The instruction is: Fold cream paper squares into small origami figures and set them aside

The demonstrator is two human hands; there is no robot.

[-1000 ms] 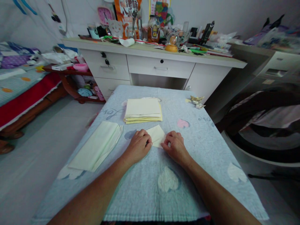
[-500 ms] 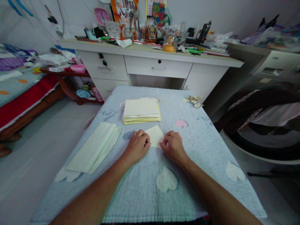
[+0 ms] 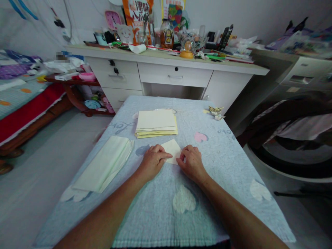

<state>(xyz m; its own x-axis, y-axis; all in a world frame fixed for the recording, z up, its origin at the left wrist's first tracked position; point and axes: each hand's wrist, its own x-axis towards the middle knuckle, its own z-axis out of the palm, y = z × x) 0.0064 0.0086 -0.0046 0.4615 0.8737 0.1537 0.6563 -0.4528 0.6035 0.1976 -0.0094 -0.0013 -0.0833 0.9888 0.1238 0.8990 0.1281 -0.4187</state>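
A small pale cream piece of folded paper [image 3: 172, 149] lies on the cloth-covered table between my hands, one corner pointing away from me. My left hand [image 3: 155, 159] is at its left edge, with the index finger stretched over the paper and the other fingers curled. At the right edge, my right hand [image 3: 191, 159] pinches the paper between thumb and bent fingers. Beyond them sits a stack of cream and yellow paper sheets [image 3: 156, 119]. A long folded pale green paper [image 3: 106, 164] rests left of my left forearm.
Small patterned folded-paper pieces [image 3: 215, 111] lie at the table's far right corner. The tablecloth [image 3: 147, 211] is light blue with hearts. Behind stands a white desk [image 3: 173, 74] crowded with jars and odds and ends. A washing machine [image 3: 298, 77] is on the right, a bed [image 3: 28, 97] on the left.
My left index finger has stretched out to the right across the paper from a curled pinch. My right hand and the paper are nearly where they were.
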